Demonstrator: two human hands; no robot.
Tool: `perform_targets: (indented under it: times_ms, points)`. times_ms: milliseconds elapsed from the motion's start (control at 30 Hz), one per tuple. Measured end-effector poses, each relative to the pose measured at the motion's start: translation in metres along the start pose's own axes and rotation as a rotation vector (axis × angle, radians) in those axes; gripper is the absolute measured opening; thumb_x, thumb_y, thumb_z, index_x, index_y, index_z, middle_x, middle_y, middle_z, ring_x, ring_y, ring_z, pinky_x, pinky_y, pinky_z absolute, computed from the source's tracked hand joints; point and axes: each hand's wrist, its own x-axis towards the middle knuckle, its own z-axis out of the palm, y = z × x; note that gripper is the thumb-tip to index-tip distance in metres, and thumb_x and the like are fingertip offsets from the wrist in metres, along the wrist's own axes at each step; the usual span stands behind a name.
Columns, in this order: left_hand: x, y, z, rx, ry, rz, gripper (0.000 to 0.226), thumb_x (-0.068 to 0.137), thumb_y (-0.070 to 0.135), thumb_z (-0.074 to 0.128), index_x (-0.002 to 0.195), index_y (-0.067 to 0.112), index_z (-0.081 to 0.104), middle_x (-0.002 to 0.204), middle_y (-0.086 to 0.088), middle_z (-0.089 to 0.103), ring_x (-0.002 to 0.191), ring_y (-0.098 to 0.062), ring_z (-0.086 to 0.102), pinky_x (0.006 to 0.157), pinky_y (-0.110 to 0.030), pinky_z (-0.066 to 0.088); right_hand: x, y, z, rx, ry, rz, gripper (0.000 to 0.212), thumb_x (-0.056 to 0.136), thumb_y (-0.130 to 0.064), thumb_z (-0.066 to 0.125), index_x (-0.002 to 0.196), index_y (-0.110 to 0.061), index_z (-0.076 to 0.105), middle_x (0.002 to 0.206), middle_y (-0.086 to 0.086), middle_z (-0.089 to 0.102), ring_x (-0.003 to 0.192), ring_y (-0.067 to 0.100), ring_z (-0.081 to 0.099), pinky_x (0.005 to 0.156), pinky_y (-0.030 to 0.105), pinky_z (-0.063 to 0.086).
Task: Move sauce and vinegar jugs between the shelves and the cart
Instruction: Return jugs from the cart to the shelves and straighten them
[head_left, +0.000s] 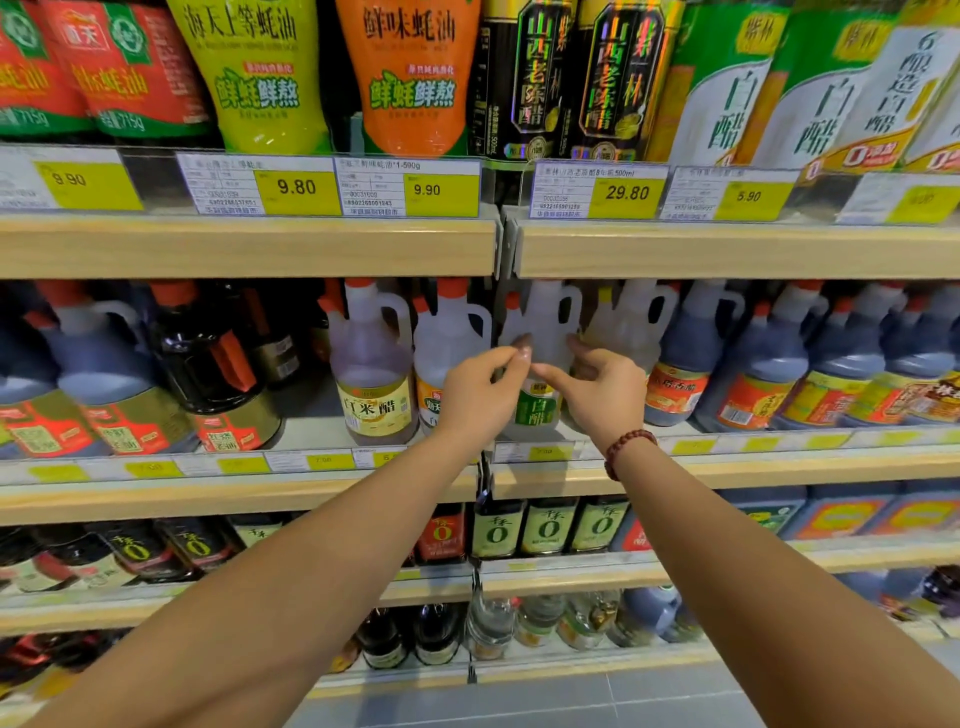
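Head cam, the only view I've got. Both my arms are stretched out to the middle shelf (779, 473). The thing I'm after is the clear white vinegar jug (546, 335) with the green label. It stands upright at the front edge of that shelf, just right of the joint where the two shelf sections meet.

My left hand (480, 392) is in front of the jug's left side, fingers curled, with one fingertip (522, 349) up against its left shoulder. My right hand (605, 397), the one with the bead bracelet (626, 449) on the wrist, mirrors it on the right side, a fingertip (575, 343) on the other shoulder. My thumbs nearly meet in front of the jug, above the label. Honestly I can't tell whether either hand really has a grip or is just touching it. The jug's base is on the shelf.

To the left of it sit another clear jug (449, 338) and a yellow-label rice vinegar jug (371, 374). To the right there's one more pale jug, then a row of dark jugs (685, 358) with orange caps. The top shelf has oyster sauce bottles (410, 73) behind yellow price tags (296, 187).
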Motion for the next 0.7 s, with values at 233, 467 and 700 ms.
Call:
perform_targets:
  times_ms: [233, 467, 700]
  points:
    - [0.006, 0.025, 0.027, -0.069, -0.051, 0.036, 0.025, 0.092, 0.024, 0.056, 0.113, 0.014, 0.065, 0.112, 0.002, 0.063, 0.102, -0.008, 0.057, 0.076, -0.006, 0.043, 0.015, 0.030, -0.047, 0.179, 0.310, 0.026, 0.020, 0.083, -0.016, 0.065, 0.101, -0.008, 0.068, 0.092, 0.007, 0.069, 0.083, 0.018, 0.064, 0.083, 0.037, 0.055]
    - [0.032, 0.050, 0.070, -0.195, -0.185, -0.096, 0.049, 0.093, 0.020, 0.055, 0.141, 0.018, 0.042, 0.138, -0.003, 0.053, 0.112, -0.012, 0.056, 0.088, -0.010, 0.041, 0.044, 0.054, -0.062, 0.142, 0.133, 0.105, 0.040, 0.083, -0.011, 0.062, 0.123, -0.007, 0.058, 0.118, 0.010, 0.065, 0.106, 0.019, 0.060, 0.097, 0.037, 0.049]
    - [0.040, 0.049, 0.079, -0.233, -0.117, -0.128, 0.051, 0.089, 0.013, 0.055, 0.138, 0.024, 0.045, 0.139, -0.001, 0.051, 0.125, -0.018, 0.049, 0.099, -0.026, 0.042, 0.054, 0.062, -0.056, 0.073, 0.107, 0.107, 0.042, 0.081, -0.018, 0.067, 0.121, -0.007, 0.060, 0.119, 0.009, 0.065, 0.113, 0.021, 0.059, 0.096, 0.036, 0.049]
